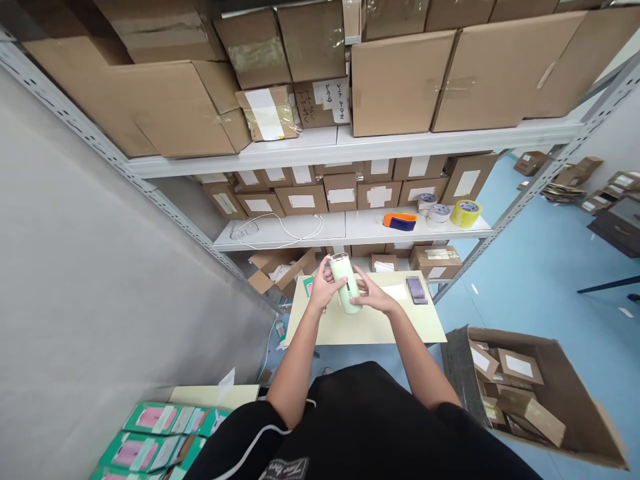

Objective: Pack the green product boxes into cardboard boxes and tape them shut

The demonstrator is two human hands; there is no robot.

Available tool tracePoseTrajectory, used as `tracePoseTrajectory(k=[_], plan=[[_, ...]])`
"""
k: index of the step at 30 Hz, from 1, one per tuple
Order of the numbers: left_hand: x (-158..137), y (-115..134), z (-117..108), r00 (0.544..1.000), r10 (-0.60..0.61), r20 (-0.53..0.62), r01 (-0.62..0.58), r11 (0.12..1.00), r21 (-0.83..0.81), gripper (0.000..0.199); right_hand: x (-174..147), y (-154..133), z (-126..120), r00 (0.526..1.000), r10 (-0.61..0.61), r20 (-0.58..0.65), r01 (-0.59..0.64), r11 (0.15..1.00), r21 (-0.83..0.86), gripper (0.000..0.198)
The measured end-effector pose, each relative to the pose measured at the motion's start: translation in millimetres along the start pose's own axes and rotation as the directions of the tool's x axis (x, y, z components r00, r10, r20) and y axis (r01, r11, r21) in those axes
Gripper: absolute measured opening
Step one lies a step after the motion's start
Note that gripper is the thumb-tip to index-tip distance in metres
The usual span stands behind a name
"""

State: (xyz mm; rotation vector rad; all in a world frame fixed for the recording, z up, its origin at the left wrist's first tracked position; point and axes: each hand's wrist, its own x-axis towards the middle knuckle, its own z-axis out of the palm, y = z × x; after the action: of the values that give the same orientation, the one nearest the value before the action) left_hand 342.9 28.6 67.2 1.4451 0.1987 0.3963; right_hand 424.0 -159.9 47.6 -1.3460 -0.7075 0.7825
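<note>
A pale green tumbler [345, 283] with a lid is held up between both my hands, above the pale yellow table [340, 330]. My left hand [324, 288] wraps its upper left side, thumb across the front. From the right, my right hand [371, 293] grips the lower part, its thumb near the base. Dark lettering shows on the tumbler's front. Behind my left hand a green box [308, 285] is partly hidden. On the table's right side lie a white sheet [395, 291] and a dark purple phone-like item [417, 291], which is blurred.
Metal shelving [320, 157] full of cardboard boxes stands in front. Tape rolls [466, 213], an orange and blue item [400, 221] and a white cable [285, 233] lie on its middle shelf. A large carton [575, 373] of small boxes sits right; green boxes [145, 443] are stacked lower left.
</note>
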Motion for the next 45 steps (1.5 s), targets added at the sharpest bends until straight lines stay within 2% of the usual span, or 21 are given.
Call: tracePoseTrajectory(k=[1,3,6,8,12,15,17,21,25,27,30,33,36,39,42,45], plan=[[-1,3,4,1.000,-0.008,0.018,0.008,0.999,-0.034,0.116,-3,2,3,1.000,-0.020,0.012,0.019,0.998,0.057,0.126],[-2,9,14,0.999,-0.009,0.030,0.011,0.998,-0.057,0.114,-7,3,9,0.997,-0.070,-0.040,0.074,0.990,0.119,0.129],[2,20,28,1.000,-0.006,-0.020,0.005,1.000,-0.019,0.116,-8,-2,15,0.973,-0.118,-0.199,0.132,0.990,0.057,0.136],[8,28,35,0.997,0.002,-0.072,-0.001,1.000,0.010,0.122,-8,-7,16,0.953,-0.148,-0.264,0.149,0.989,-0.017,0.138],[20,40,43,0.990,0.013,-0.140,-0.010,1.000,0.022,0.131,-8,-7,15,0.955,-0.160,-0.251,0.152,0.987,-0.049,0.132],[23,41,41,0.997,-0.050,-0.059,0.048,0.998,-0.034,0.134,-9,-2,14,0.972,-0.106,-0.209,0.107,0.994,-0.009,0.126],[25,40,38,0.998,-0.069,-0.008,0.068,0.997,-0.032,0.132,-8,1,14,0.965,-0.083,-0.249,0.084,0.996,-0.010,0.129],[30,34,33,0.998,-0.023,-0.065,0.028,0.997,0.067,0.134,-3,3,19,0.926,-0.102,-0.364,0.056,0.989,-0.137,0.139],[37,30,28,0.999,0.002,-0.048,0.000,0.999,0.035,0.132,1,-1,19,0.959,-0.122,-0.254,0.105,0.991,-0.082,0.128],[38,28,25,1.000,-0.016,-0.011,0.016,1.000,-0.016,0.125,3,-4,19,0.962,-0.117,-0.248,0.097,0.991,-0.089,0.126],[40,27,21,1.000,-0.024,-0.014,0.024,1.000,-0.011,0.118,5,-8,21,0.923,-0.110,-0.369,0.027,0.975,-0.222,0.129],[43,25,18,0.997,0.007,-0.076,-0.001,0.996,0.087,0.124,7,-9,25,0.880,-0.099,-0.464,-0.060,0.947,-0.315,0.131],[47,23,16,0.994,-0.007,-0.111,0.018,0.995,0.100,0.127,11,-4,29,0.923,-0.075,-0.376,-0.030,0.964,-0.266,0.131],[48,20,13,0.995,-0.074,-0.064,0.074,0.997,0.004,0.127,14,1,30,0.956,-0.085,-0.279,0.039,0.986,-0.164,0.125],[49,17,11,0.997,-0.075,-0.017,0.074,0.996,-0.058,0.124,17,3,31,0.914,-0.130,-0.384,0.033,0.968,-0.248,0.124],[52,15,10,0.998,-0.033,-0.058,0.031,0.999,-0.030,0.122,19,2,33,0.850,-0.174,-0.497,-0.023,0.930,-0.367,0.126]])
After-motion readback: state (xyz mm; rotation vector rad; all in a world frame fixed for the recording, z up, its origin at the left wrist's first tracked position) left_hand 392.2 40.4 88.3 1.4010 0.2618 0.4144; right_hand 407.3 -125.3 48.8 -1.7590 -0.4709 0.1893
